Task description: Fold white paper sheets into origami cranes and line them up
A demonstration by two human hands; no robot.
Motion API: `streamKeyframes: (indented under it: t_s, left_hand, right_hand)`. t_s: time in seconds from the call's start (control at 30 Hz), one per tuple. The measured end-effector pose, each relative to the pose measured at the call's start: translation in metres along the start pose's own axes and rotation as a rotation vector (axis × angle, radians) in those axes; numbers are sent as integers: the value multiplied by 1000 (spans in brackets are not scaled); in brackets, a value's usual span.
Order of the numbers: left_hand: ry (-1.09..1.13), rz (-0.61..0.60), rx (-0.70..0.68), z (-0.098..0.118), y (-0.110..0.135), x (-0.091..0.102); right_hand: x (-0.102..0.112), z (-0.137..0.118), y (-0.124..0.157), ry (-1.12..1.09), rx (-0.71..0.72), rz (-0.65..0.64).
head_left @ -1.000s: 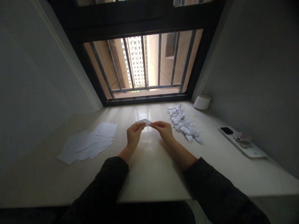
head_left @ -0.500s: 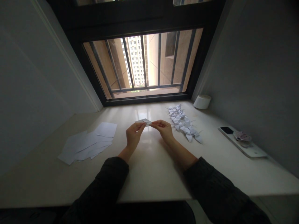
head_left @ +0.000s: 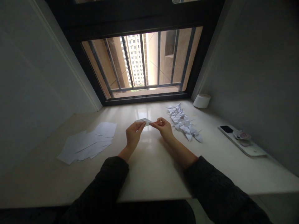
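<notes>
A small folded white paper piece [head_left: 144, 121] is held just above the pale sill [head_left: 149, 174], in the middle of the view. My left hand [head_left: 133, 134] pinches its left end with closed fingers. My right hand [head_left: 164, 128] pinches its right end, fingers closed too. Both arms wear dark sleeves. To the right of my right hand lies a row of several folded white paper figures [head_left: 183, 123]. A fanned stack of flat white sheets [head_left: 87, 145] lies to the left of my left hand.
A barred window [head_left: 142, 62] closes the far side. A white round container [head_left: 202, 100] stands in the far right corner. A phone on a white flat pad [head_left: 241, 141] lies along the right wall. Walls close both sides.
My hands stay on the folded paper; the fingers shift only slightly, and my right hand sits a little closer to the left one.
</notes>
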State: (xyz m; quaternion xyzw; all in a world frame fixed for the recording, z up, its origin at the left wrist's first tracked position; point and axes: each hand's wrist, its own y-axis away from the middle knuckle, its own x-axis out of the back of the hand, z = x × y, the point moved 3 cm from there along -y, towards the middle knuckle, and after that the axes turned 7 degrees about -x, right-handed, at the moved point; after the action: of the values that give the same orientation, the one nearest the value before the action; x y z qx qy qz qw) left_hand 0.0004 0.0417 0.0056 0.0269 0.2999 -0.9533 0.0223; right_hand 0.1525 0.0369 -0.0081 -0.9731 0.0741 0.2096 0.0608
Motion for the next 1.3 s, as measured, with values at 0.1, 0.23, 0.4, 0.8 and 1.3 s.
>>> streamKeyframes:
  t_s: [0.1,0.23,0.4,0.8,1.3]
  left_hand:
    - [84,9,56,-3,-1,0]
    - [102,33,77,-6,-2,1]
    - [116,21,49,-5,-2,-1]
    - [138,12,103,-7,0,-4]
    - [134,105,228,-8,-1,0]
  right_hand:
    - [0,1,0,-18,-15,13]
    - [0,3,-1,-30,-21,13]
    - [-4,8,-2,1,-40,-85]
    - [-5,14,-1,31,-85,-15]
    - [-4,7,-2,149,-68,-73]
